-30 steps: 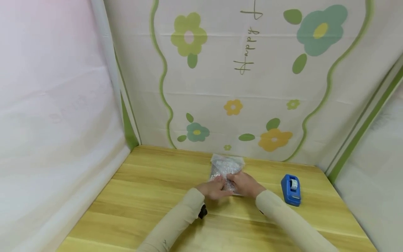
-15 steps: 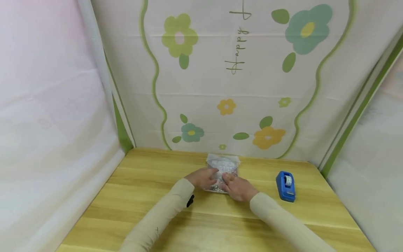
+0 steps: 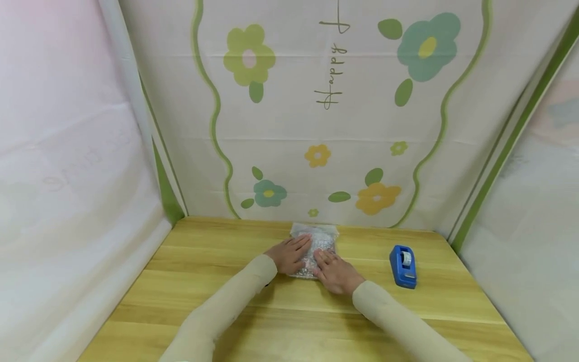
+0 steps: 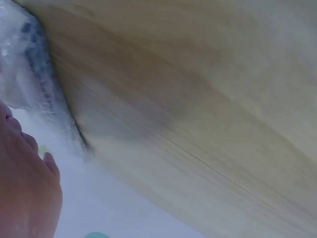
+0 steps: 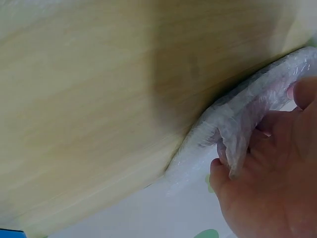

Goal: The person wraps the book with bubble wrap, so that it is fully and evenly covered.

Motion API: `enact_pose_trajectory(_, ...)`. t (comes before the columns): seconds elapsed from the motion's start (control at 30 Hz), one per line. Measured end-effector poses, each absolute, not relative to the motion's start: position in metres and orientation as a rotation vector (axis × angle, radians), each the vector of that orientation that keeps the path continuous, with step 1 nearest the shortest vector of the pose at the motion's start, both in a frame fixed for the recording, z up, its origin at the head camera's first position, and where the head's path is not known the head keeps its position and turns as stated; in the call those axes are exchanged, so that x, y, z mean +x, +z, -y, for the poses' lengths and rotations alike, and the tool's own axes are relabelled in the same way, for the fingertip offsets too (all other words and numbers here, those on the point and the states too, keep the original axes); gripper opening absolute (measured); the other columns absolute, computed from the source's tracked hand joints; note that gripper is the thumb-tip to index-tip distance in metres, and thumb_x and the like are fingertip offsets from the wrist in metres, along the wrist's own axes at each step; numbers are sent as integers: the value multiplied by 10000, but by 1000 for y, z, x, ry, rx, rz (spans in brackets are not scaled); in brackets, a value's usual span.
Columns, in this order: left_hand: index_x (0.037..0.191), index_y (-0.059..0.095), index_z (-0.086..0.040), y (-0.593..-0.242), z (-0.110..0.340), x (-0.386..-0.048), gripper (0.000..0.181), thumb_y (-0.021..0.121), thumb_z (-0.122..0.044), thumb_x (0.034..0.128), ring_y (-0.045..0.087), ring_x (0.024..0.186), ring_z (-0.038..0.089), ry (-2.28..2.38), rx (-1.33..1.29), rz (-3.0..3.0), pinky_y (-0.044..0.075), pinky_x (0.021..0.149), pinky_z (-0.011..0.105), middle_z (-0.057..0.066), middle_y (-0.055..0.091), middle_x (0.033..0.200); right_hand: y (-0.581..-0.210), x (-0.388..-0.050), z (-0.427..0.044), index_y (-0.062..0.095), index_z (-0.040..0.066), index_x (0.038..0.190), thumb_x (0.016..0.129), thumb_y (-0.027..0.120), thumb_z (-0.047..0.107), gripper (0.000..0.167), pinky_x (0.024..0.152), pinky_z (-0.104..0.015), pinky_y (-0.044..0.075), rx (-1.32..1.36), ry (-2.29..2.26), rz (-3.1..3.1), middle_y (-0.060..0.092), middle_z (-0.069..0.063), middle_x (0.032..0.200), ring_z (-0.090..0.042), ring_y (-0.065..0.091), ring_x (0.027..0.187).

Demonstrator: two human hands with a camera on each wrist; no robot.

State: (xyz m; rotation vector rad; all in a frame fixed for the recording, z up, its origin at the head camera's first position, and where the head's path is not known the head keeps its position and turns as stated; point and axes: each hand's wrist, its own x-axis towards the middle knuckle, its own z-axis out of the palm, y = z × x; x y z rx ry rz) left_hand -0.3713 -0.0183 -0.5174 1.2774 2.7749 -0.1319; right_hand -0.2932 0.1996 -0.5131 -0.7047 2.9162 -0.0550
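Observation:
A bubble wrap bag (image 3: 323,240) lies flat at the back of the wooden table, close to the patterned curtain. Something inside it shows dark and pinkish through the clear plastic, its kind unclear. My left hand (image 3: 289,255) rests on the bag's left half, fingers extended across it. On the lower right part, my right hand (image 3: 336,273) presses with its fingers nearly straight. In the right wrist view a loose fold of the bubble wrap (image 5: 233,119) rises beside the fingers. The left wrist view catches only the bag's edge (image 4: 37,74) and part of the hand (image 4: 25,188).
A blue tape dispenser (image 3: 403,269) with a roll of clear tape stands right of the bag. Behind the table (image 3: 217,241) hangs a floral curtain (image 3: 276,136). White fabric walls (image 3: 68,201) close in both sides.
My hands were together over the middle of the bag; they have moved apart, the left one spreading onto the left half. The view has shifted slightly right. The tape dispenser stays put.

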Motion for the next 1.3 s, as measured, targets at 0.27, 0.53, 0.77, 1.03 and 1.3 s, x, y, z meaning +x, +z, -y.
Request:
enact_pose_trajectory(0.27, 1715, 112, -106, -519, 21, -382, 758, 350, -514, 1121, 140, 1670, 217, -103, 1375, -2743, 217, 1345, 480, 53, 88, 1805, -514, -296, -202, 272, 4, 1663, 1164, 300, 413, 646, 1320, -521, 266, -688, -81, -2903, 279, -159, 1744, -357, 269, 1627)
enact_pose_trajectory(0.53, 1711, 126, -96, -522, 22, -383, 728, 331, -491, 1134, 155, 1667, 231, -46, 1371, -2737, 203, 1349, 466, 66, 119, 1799, -503, -296, -202, 250, -3, 1667, 1165, 278, 437, 668, 1333, -504, 240, -682, -82, -2858, 259, -165, 1750, -358, 246, 1635)
enact_pose_trajectory(0.77, 1700, 158, -57, -523, 21, -382, 715, 320, -468, 1137, 183, 1660, 263, -3, 1399, -2715, 222, 1343, 474, 103, 152, 1790, -489, -305, -211, 241, 29, 1676, 1166, 276, 438, 655, 1338, -490, 232, -669, -182, -2714, 209, -130, 1770, -326, 205, 1652)
enact_pose_trajectory(1.03, 1699, 172, -58, -527, 23, -383, 704, 330, -454, 1138, 183, 1660, 256, -15, 1403, -2718, 222, 1344, 455, 105, 166, 1787, -465, -322, -217, 387, 98, 1643, 1167, 272, 414, 583, 1311, -509, 295, -640, -276, -2647, 361, -110, 1719, -355, 346, 1597)
enact_pose_trajectory(1.3, 1689, 202, -36, -526, 25, -383, 691, 357, -426, 1140, 210, 1652, 288, 8, 1453, -2713, 246, 1335, 467, 143, 199, 1775, -424, -318, -240, 503, 28, 1563, 1158, 395, 385, 551, 1256, -561, 366, -676, -236, -2692, 534, -186, 1594, -418, 452, 1518)
